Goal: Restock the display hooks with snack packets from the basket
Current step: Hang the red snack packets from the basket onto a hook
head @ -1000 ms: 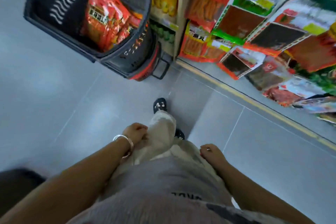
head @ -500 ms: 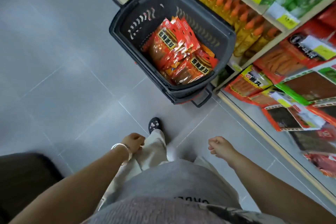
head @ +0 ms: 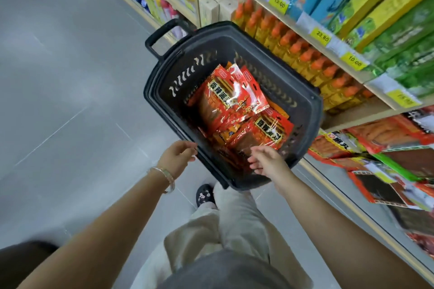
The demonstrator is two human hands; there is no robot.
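Down below my chin, my two bare arms reach forward over pale trousers and one dark shoe [head: 205,195] on the grey floor [head: 70,124]. Nothing is in either palm.

My left hand [head: 179,156], with a bracelet [head: 164,177] on its wrist, sits at the near left edge of the basket [head: 152,96]. Its fingers are loose and only slightly bent, with the tips right by the rim. I cannot tell whether they actually touch it.

My right hand [head: 267,162] hangs over the basket's near end with relaxed, spread fingers, just above the closest packet and not gripping it.

Beyond my fingertips the snack packets [head: 237,105] lie in a shiny red heap that covers most of the basket's bottom. The basket stands on the floor right against the shelving.

Further right, the display rack [head: 385,148] already carries overlapping hanging packets low down. The hooks themselves are hidden behind them, so I cannot see which ones are short of stock. Above that, a shelf holds a row of orange-capped bottles [head: 303,54].

As I judge it, this round of restocking has barely begun. The heap looks full, I have not yet picked anything up, and every packet here has yet to be lifted out and threaded onto a hook. The first grab from the near end comes next.
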